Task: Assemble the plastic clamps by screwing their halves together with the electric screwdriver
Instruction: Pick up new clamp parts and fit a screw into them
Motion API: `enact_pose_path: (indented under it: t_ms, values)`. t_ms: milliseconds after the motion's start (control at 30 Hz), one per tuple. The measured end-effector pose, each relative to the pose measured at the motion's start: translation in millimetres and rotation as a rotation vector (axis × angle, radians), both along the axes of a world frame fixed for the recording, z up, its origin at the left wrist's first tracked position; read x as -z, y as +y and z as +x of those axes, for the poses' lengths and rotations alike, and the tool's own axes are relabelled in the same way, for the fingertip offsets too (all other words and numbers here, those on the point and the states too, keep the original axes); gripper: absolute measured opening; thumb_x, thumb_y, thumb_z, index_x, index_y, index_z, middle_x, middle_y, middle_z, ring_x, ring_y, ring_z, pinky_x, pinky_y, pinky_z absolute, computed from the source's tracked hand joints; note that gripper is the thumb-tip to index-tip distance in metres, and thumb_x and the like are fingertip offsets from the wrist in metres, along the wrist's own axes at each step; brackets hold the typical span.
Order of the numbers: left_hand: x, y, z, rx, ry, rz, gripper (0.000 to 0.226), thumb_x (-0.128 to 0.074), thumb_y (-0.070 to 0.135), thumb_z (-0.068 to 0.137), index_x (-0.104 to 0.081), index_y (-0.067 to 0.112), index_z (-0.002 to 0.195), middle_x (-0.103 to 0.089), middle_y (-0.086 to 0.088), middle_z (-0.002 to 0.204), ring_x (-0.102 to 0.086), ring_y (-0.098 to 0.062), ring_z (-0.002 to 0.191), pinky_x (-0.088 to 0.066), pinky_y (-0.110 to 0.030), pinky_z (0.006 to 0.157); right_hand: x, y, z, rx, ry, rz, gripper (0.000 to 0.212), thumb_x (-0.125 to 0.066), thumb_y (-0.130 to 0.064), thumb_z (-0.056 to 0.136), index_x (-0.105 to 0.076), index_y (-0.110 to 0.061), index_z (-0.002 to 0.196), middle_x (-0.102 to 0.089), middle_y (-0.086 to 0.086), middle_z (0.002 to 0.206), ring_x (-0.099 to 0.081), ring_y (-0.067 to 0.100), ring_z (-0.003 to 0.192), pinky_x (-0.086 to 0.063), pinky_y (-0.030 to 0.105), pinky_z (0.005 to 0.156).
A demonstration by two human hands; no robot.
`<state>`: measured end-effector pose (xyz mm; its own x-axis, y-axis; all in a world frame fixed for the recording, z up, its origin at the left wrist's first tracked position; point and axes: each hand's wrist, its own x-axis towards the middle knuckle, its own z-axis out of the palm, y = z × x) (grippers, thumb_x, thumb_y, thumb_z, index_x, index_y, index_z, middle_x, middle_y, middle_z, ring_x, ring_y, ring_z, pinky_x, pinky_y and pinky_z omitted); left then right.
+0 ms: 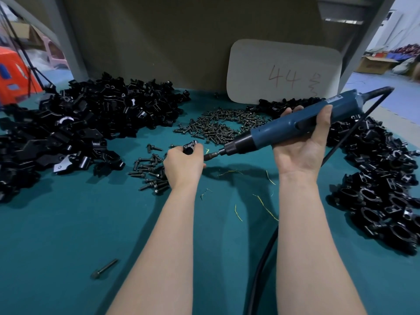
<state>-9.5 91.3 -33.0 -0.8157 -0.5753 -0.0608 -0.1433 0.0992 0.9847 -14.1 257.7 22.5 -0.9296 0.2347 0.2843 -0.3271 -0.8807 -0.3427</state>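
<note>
Green bench (68, 235): halves (79, 119) heaped at ten o'clock, screws (222, 126) at twelve, finished clamps (386, 189) at three. Our left hand (183, 165) grips one clamp (189, 148), centre; our right hand (302, 144) grasps the screwdriver (295, 123), its bit (211, 155) just beside the clamp at four o'clock. We judge screw-driving is in hand; next, seat the bit square.

I look down on a desk (68, 246) covered in teal cloth, backed along its far edge by a dull olive panel (159, 42). A white card (284, 71) marked 44 leans against that panel toward the far right. A grey left post (68, 46) and a grey right post (363, 46) rise at the far corners. Past the right one I see a pale blue floor (397, 87) and a cardboard box (375, 64), brightly lit.
</note>
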Motion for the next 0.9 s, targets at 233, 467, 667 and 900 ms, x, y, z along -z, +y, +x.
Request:
enact_pose_path:
  t_ms: [233,467,667,900]
  values:
    - [0.9,-1.6,-1.9,-0.028,0.018,0.082,0.022,-0.059,0.032,0.089,-0.06,0.016,0.073,-0.068,-0.002,0.058,-0.072,-0.023,0.072,-0.059,-0.042,0.078,-0.8,-5.5,0.9,0.138,-0.13,0.23,0.061,-0.065,-0.037,0.079,-0.044,-0.007,0.128,-0.068,0.01,0.107,-0.066,0.021,0.095,-0.052,0.037,0.091]
    - [2.7,-0.5,-3.0,-0.025,0.044,0.079,0.023,-0.06,0.037,0.091,-0.059,0.017,0.078,-0.065,0.003,0.058,-0.072,-0.025,0.073,-0.059,-0.043,0.077,2.0,-8.2,-0.7,0.245,-0.173,0.222,0.012,-0.054,-0.023,0.097,-0.051,-0.014,0.104,-0.063,-0.003,0.072,-0.066,0.013,0.073,-0.054,0.025,0.073]
    - [1.0,0.7,-1.4,-0.022,0.054,0.089,0.026,-0.059,0.036,0.092,-0.054,0.019,0.074,-0.066,0.002,0.06,-0.072,-0.028,0.075,-0.058,-0.045,0.078,-0.9,-9.0,1.1,0.275,-0.207,0.238,0.014,-0.054,-0.026,0.097,-0.052,-0.015,0.105,-0.059,0.0,0.081,-0.065,0.014,0.076,-0.055,0.026,0.076]
    - [0.8,1.7,-2.2,-0.017,0.058,0.095,0.024,-0.06,0.034,0.092,-0.055,0.019,0.074,-0.063,0.005,0.06,-0.072,-0.027,0.072,-0.059,-0.046,0.077,0.1,-7.1,0.1,0.284,-0.245,0.219,0.021,-0.055,-0.029,0.096,-0.049,-0.014,0.11,-0.059,0.002,0.084,-0.065,0.014,0.076,-0.054,0.026,0.076]
